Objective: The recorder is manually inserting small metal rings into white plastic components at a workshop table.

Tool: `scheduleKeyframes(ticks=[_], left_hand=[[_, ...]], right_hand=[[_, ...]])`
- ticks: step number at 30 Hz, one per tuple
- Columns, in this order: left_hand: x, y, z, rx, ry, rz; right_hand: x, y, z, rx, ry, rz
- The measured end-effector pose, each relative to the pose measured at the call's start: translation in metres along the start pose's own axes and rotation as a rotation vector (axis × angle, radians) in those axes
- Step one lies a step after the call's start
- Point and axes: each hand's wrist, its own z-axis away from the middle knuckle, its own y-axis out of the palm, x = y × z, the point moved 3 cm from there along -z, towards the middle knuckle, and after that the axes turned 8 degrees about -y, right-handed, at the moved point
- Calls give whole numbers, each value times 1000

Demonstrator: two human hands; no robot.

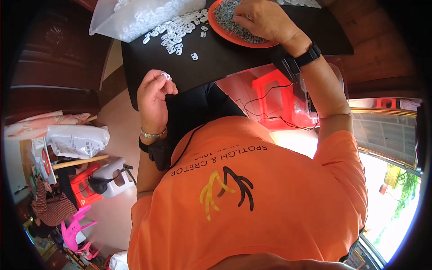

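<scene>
An orange plate on the dark surface holds a heap of small grey metal pieces; the right hand rests in it, fingers curled into the pile. Left of the plate lie scattered white plastic rings, spilling from a clear plastic bag. The left hand, nearer than the plate, pinches one white ring between its fingertips.
</scene>
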Motion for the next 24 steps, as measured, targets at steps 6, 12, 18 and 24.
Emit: scheduleKeyframes(ticks=[6, 12, 18, 24], left_hand=[[-4, 7, 5, -47, 6, -18], [-4, 12, 12, -43, 33, -118], [-14, 15, 18, -47, 69, -124], [-16, 12, 22, -56, 97, -93]], right_hand=[[9, -6, 0, -199, 100, -245], [70, 15, -7, -131, 208, -873], [102, 50, -23, -26, 184, -1258], [112, 58, -29, 25, 198, -1341]])
